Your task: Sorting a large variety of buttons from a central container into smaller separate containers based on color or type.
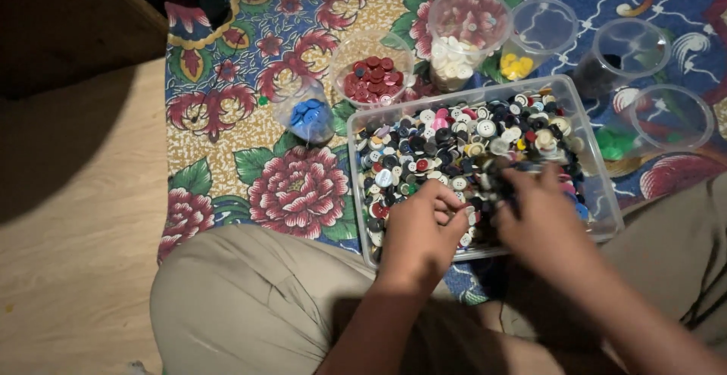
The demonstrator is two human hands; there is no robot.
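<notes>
A clear rectangular plastic tub [606,193] holds a heap of mixed buttons [454,144] in several colours. My left hand [420,231] rests over the tub's near edge, fingers curled on the buttons; whether it holds any is hidden. My right hand [541,220] is blurred, with its fingers down in the button heap. Behind the tub stand clear cups: one with blue buttons [308,118], one with red buttons [372,78], one with white buttons [453,61], one with yellow buttons [516,65], one with dark buttons [606,68] and one with green buttons [615,142].
Everything sits on a flowered cloth [295,186] spread over a pale wooden floor [76,254]. My bent knees in beige trousers [250,299] frame the tub. A dark wooden piece of furniture [68,19] fills the upper left corner.
</notes>
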